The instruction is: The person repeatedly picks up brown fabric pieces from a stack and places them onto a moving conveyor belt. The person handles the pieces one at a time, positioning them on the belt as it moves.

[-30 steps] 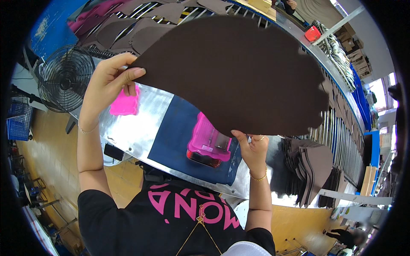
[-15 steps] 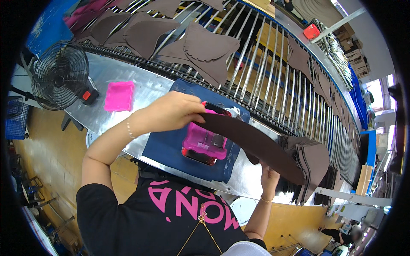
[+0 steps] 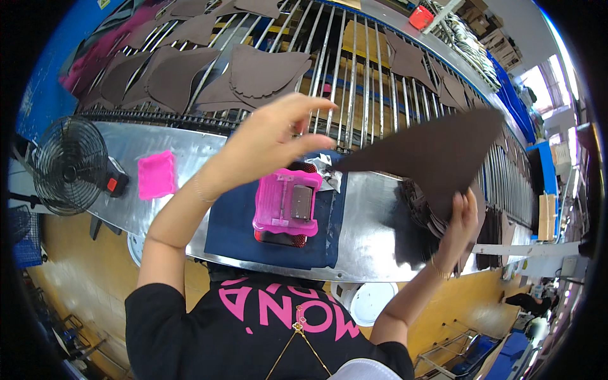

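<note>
My right hand (image 3: 461, 225) grips the lower edge of a flat, dark brown cut piece (image 3: 427, 152), raised over the right end of the metal table. The piece tapers to a point at its left. My left hand (image 3: 288, 133) is open in the air just left of that point, its thumb and fingers apart with nothing between them. Below it, a pink wavy-edged tray (image 3: 269, 206) holds a small dark block (image 3: 302, 202) and rests on a red and black object (image 3: 282, 239). Partly hidden by my right hand and the piece is a stack of similar brown pieces (image 3: 415, 206).
Beyond the metal table (image 3: 367, 234) runs a conveyor of metal rods (image 3: 345, 88), carrying several brown pieces (image 3: 266, 69). A navy cloth (image 3: 231, 231) lies under the tray. Another pink tray (image 3: 156, 175) and a black fan (image 3: 71, 164) stand to the left.
My left hand has let go of the brown piece and risen. My right hand has lifted the piece up and rightward, turning its broad face into view. The whole view has shifted.
</note>
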Action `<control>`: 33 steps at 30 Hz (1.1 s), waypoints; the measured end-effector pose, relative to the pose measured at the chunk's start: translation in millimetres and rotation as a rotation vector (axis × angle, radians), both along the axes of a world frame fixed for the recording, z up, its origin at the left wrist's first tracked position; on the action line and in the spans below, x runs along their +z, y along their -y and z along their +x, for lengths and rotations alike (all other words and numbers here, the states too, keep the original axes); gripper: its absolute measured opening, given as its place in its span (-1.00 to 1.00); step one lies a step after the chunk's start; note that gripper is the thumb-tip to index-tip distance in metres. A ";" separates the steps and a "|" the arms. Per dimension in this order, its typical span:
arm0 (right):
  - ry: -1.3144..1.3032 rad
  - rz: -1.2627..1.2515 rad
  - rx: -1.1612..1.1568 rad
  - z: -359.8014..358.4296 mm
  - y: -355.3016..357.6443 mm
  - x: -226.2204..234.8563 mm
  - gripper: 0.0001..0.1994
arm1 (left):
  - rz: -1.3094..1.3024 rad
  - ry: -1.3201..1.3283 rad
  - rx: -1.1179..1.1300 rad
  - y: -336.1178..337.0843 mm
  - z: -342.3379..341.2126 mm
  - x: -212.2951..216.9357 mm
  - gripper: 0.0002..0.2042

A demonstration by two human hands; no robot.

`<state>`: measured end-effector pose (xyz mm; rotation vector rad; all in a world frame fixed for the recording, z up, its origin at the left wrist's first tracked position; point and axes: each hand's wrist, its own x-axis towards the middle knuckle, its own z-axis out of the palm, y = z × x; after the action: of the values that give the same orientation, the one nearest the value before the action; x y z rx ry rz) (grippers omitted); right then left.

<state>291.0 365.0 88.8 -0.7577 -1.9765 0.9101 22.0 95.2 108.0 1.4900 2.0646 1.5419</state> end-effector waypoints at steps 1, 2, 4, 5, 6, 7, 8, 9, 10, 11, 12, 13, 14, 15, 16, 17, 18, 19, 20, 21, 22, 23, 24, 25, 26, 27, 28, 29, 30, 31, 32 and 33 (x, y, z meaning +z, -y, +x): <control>-0.036 -0.045 0.015 -19.2 -7.6 -9.0 -0.67 | 0.002 0.036 0.032 6.7 -6.0 -1.2 -0.58; 0.001 -0.092 0.023 -40.7 -19.7 -19.5 -0.67 | -0.012 0.154 0.081 21.5 -6.7 2.3 -0.57; 0.185 -0.012 0.002 -80.8 -42.4 -41.0 -0.67 | 0.008 0.232 0.152 45.7 -14.2 -11.0 -0.55; 0.119 -0.063 0.099 -90.4 -72.7 -66.4 -0.66 | 0.034 0.271 0.161 55.3 -19.2 -17.2 -0.54; 0.138 -0.085 0.115 -113.0 -70.1 -71.5 -0.68 | 0.007 0.307 0.223 69.6 -21.2 -23.4 -0.53; 0.207 -0.125 0.145 -128.8 -76.9 -79.3 -0.68 | -0.018 0.342 0.278 84.2 -21.7 -26.8 -0.53; 0.153 -0.289 0.215 -142.3 -88.8 -94.1 -0.67 | -0.041 0.375 0.333 96.4 -21.3 -29.7 -0.53; 0.097 -0.454 0.286 -153.8 -104.9 -114.8 -0.67 | -0.049 0.388 0.377 106.8 -20.7 -33.7 -0.52; 0.127 -0.473 0.305 -160.4 -125.6 -135.9 -0.67 | -0.054 0.402 0.416 114.8 -20.5 -39.0 -0.50; 0.163 -0.499 0.338 -168.2 -139.8 -151.7 -0.67 | -0.062 0.418 0.468 125.0 -19.2 -43.7 -0.49; 0.239 -0.507 0.291 -178.9 -140.9 -158.5 -0.67 | -0.069 0.444 0.499 136.9 -17.3 -49.6 -0.47; 0.244 -0.558 0.289 -182.7 -141.5 -162.0 -0.67 | -0.059 0.465 0.520 143.9 -15.8 -54.2 -0.47; 0.292 -0.546 0.288 -186.3 -146.8 -169.4 -0.68 | -0.049 0.484 0.538 149.9 -15.1 -57.9 -0.46; 0.337 -0.533 0.280 -185.8 -159.5 -179.5 -0.69 | -0.039 0.503 0.547 153.0 -16.1 -60.4 -0.46; 0.428 -0.485 0.278 -189.9 -158.6 -176.7 -0.66 | -0.049 0.522 0.571 156.8 -14.7 -63.4 -0.45; 0.402 -0.450 0.245 -192.5 -153.0 -179.1 -0.70 | -0.044 0.528 0.587 160.5 -13.3 -63.5 -0.44; 0.441 -0.387 0.240 -190.4 -158.5 -181.5 -0.67 | -0.033 0.539 0.582 158.9 -12.7 -64.2 -0.43; 0.478 -0.325 0.229 -186.5 -164.7 -183.3 -0.64 | -0.022 0.550 0.572 156.6 -13.2 -64.3 -0.43; 0.590 -0.252 0.203 -181.5 -173.4 -182.9 -0.59 | -0.012 0.541 0.556 153.9 -15.0 -63.8 -0.42; 0.707 -0.181 0.181 -180.4 -171.0 -177.5 -0.55 | -0.004 0.536 0.547 151.7 -15.6 -65.4 -0.42; 0.674 0.048 0.107 -174.4 -169.6 -173.7 -0.46 | 0.004 0.529 0.528 146.9 -16.8 -64.5 -0.41; 0.763 0.096 0.040 -184.4 -135.8 -142.2 -0.42 | -0.024 0.505 0.545 147.5 -14.0 -63.2 -0.40; 0.672 0.119 0.067 -177.6 -115.3 -113.6 -0.43 | -0.048 0.479 0.533 143.8 -13.6 -59.7 -0.40; 0.582 0.142 0.086 -163.4 -98.3 -88.1 -0.44 | -0.072 0.453 0.514 138.5 -13.9 -56.4 -0.39; 0.504 0.212 0.129 -150.8 -75.0 -62.1 -0.49 | -0.067 0.477 0.506 136.0 -13.3 -55.3 -0.40; 0.426 0.281 0.167 -129.9 -56.8 -39.3 -0.54 | -0.063 0.501 0.493 132.8 -12.0 -53.5 -0.40; 0.424 0.373 0.092 -101.5 -51.4 -24.5 -0.55 | -0.062 0.525 0.468 128.3 -11.6 -53.9 -0.41; 0.423 0.463 0.015 -70.3 -50.1 -14.2 -0.57 | -0.029 0.524 0.465 124.3 -11.6 -55.5 -0.42; 0.466 0.496 -0.123 -34.7 -53.1 -7.6 -0.56 | 0.005 0.525 0.454 119.3 -12.9 -59.9 -0.43; 0.507 0.527 -0.267 4.6 -61.9 -5.2 -0.56 | 0.038 0.522 0.438 113.5 -14.4 -62.8 -0.44; 0.593 0.476 -0.473 53.5 -77.4 -7.3 -0.52 | 0.023 0.492 0.393 109.6 -17.4 -61.5 -0.50; 0.671 0.413 -0.674 97.8 -94.6 -19.3 -0.47 | 0.037 0.514 0.369 107.9 -16.9 -62.2 -0.51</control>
<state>388.8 459.5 69.4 -1.4737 -2.1094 -0.1844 5.1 -12.8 45.8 0.6314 2.0595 1.8506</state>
